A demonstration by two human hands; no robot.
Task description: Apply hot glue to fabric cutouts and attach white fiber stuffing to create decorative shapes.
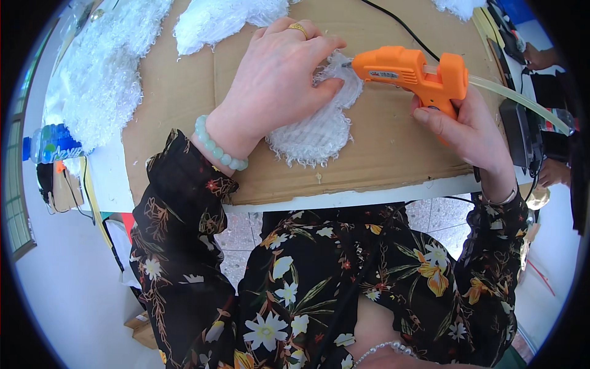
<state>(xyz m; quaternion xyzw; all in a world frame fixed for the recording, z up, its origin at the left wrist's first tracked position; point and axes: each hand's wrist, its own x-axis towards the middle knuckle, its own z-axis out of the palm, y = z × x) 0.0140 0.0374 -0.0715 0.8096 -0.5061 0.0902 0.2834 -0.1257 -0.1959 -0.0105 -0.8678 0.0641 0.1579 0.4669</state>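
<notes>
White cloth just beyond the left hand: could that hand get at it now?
Likely yes: the white cloth lies beside the left hand with nothing visible between, though that hand would have to leave the piece beneath it.

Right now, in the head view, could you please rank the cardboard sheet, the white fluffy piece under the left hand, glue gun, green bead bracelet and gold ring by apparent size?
Cardboard sheet
White fluffy piece and glue gun: too alike to rank, the piece partly covered
Green bead bracelet
Gold ring
</notes>
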